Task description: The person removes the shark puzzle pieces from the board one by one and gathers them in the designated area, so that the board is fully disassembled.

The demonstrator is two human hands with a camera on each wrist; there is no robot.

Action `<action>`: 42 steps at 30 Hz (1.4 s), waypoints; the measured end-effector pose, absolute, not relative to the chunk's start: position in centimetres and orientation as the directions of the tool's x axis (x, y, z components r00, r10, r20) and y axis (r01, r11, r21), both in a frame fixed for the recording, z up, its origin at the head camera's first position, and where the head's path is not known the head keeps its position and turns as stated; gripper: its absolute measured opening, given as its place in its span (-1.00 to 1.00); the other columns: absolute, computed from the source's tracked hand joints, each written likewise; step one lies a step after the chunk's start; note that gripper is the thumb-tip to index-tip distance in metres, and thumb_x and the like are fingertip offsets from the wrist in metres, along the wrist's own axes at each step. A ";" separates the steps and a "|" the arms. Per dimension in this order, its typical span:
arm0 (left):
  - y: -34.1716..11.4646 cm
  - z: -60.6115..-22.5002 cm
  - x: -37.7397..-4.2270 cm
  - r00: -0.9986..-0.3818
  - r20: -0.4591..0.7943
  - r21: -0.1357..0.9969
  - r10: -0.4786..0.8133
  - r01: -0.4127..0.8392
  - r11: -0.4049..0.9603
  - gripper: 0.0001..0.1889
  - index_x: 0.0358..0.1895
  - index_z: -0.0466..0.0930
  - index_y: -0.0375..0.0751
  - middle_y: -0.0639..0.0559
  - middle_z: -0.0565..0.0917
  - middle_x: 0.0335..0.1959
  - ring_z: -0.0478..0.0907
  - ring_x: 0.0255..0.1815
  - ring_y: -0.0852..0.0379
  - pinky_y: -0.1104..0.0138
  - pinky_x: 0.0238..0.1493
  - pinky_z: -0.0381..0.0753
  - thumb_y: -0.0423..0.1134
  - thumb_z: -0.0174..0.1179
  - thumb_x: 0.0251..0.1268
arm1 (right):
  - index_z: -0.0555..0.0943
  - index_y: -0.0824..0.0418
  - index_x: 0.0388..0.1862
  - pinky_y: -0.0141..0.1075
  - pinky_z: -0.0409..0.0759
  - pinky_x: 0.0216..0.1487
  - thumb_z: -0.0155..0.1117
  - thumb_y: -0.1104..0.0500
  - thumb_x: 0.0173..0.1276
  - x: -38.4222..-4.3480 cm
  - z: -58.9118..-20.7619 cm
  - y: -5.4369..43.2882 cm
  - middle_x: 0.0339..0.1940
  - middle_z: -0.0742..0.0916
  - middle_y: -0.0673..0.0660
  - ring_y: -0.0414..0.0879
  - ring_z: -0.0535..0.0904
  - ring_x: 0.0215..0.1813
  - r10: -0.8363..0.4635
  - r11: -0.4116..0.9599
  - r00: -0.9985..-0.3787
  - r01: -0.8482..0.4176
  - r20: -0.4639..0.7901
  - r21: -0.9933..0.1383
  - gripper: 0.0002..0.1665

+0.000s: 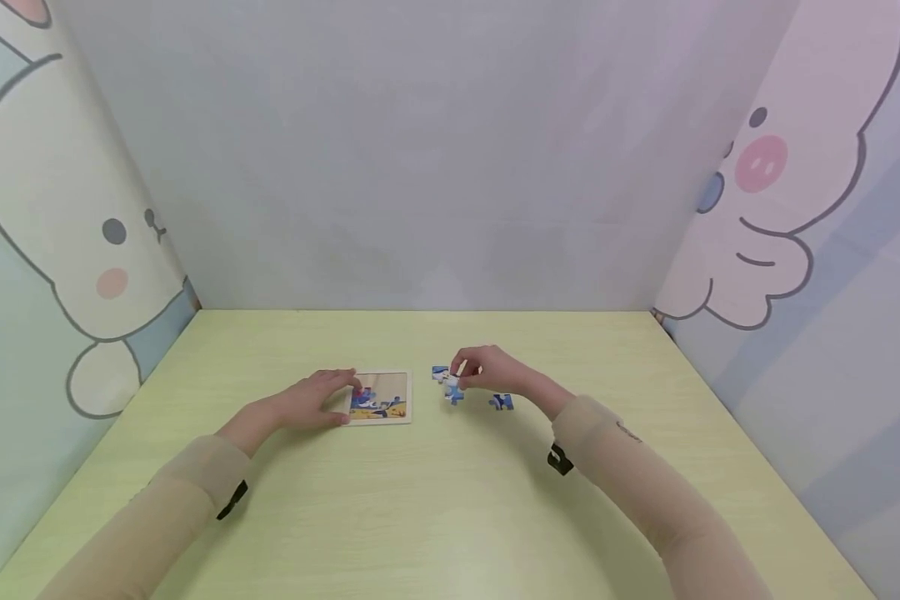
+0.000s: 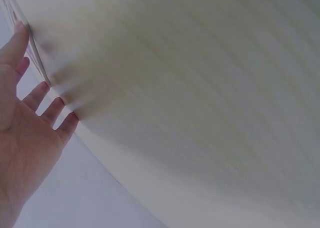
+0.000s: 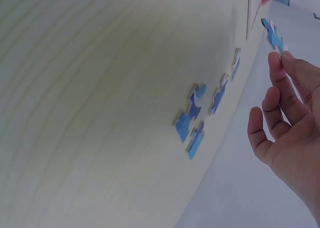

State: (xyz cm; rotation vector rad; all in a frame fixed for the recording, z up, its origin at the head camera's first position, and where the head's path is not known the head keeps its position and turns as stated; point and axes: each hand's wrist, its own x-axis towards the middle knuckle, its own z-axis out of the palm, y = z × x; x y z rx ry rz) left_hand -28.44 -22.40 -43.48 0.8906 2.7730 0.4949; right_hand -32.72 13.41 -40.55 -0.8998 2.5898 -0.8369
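Note:
In the head view my left hand [image 1: 311,403] rests at the left side of a square puzzle tray [image 1: 381,422]. Its thumb touches the near left corner, and its other fingers lie by the far left corner. Puzzle pieces with a blue and yellow sea picture fill the tray's lower part; bare wood shows above them. To the right, my right hand [image 1: 491,369] pinches a blue and white puzzle piece [image 3: 273,36] between thumb and index finger, raised off the table in the right wrist view. The other right fingers are loosely bent.
Loose blue puzzle pieces [image 1: 502,402] lie on the light wooden table [image 1: 435,500] below the right hand. Several such pieces [image 3: 190,112] show in the right wrist view. A plain back wall [image 1: 420,167] and side walls with cartoon animals surround the table.

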 end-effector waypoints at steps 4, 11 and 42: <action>-22.2 -43.6 -28.6 -0.806 -0.084 0.372 0.586 0.520 0.769 -0.46 0.24 0.37 -0.02 -0.25 0.16 0.45 0.06 0.43 -0.31 -0.18 0.36 0.08 0.00 0.25 0.22 | 0.58 -0.01 -0.13 -0.31 0.56 -0.15 0.32 0.13 0.27 -32.7 -41.1 14.5 -0.37 0.72 -0.11 -0.20 0.61 -0.26 -0.612 0.666 -0.787 -0.461 -0.076 -0.586 -0.81; -22.3 -43.7 -28.6 -0.814 -0.092 0.363 0.574 0.510 0.780 -0.46 0.24 0.36 0.01 -0.24 0.17 0.45 0.06 0.43 -0.31 -0.19 0.36 0.08 0.01 0.25 0.22 | 0.62 0.07 -0.13 -0.32 0.56 -0.20 0.33 0.14 0.26 -32.8 -41.9 15.3 -0.38 0.72 -0.08 -0.21 0.59 -0.31 -0.595 0.676 -0.798 -0.433 -0.095 -0.597 -0.80; -22.6 -43.8 -28.8 -0.823 -0.082 0.388 0.562 0.493 0.778 -0.35 0.30 0.31 -0.10 -0.26 0.10 0.47 -0.01 0.45 -0.34 -0.21 0.37 0.03 0.03 0.28 0.18 | 0.66 0.12 -0.18 -0.37 0.44 -0.35 0.31 0.21 0.26 -33.1 -42.0 14.7 -0.41 0.63 -0.09 -0.19 0.43 -0.40 -0.609 0.713 -0.790 -0.511 -0.063 -0.480 -0.85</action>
